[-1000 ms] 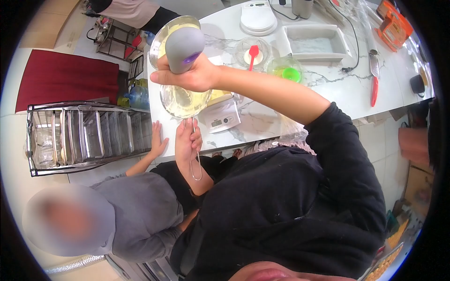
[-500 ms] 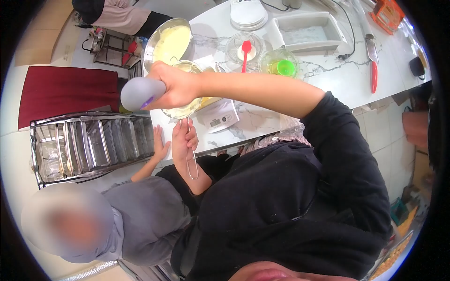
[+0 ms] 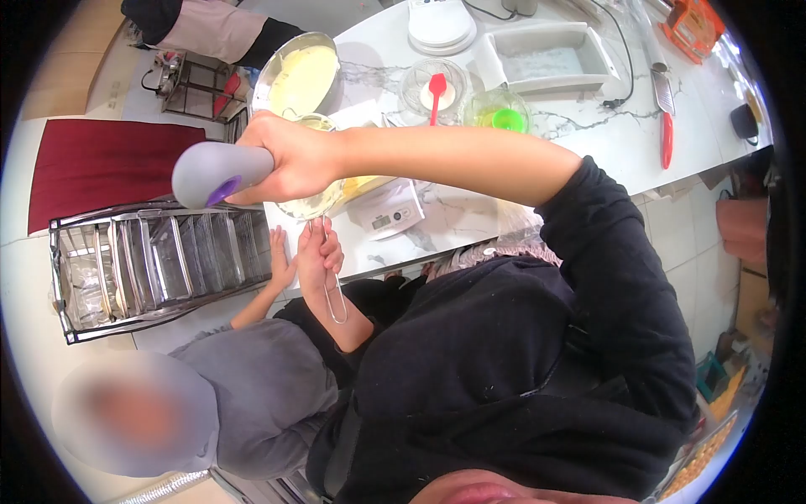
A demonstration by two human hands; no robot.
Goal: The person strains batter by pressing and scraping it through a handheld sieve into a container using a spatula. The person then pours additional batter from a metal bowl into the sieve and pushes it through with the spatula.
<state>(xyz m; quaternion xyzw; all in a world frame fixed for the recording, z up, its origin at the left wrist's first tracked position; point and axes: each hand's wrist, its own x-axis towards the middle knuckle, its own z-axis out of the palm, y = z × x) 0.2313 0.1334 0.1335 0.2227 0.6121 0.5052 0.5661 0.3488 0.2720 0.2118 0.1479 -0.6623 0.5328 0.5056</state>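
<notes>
Working over the table [image 3: 600, 172], with the metal bowl [image 3: 268, 91] at eleven o'clock, creamy vessel [image 3: 312, 205] at ten. Clenching the grey tool [image 3: 200, 174] in the right hand [image 3: 295, 160], also ten; curling the left hand [image 3: 319, 249] round the wire handle [image 3: 340, 322], toward eight — could tip or spill, through slack fingers or lopsided pressure.

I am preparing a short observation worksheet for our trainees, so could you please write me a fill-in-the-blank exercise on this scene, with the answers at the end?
The right hand grips a grey tool with a ____ patch on it.
The looped wire handle is held in the person's ____ hand.
The spatula above the glass bowl has a head coloured ____.
The small cup near that bowl is coloured ____.

Missing words: purple; left; red; green.
</notes>
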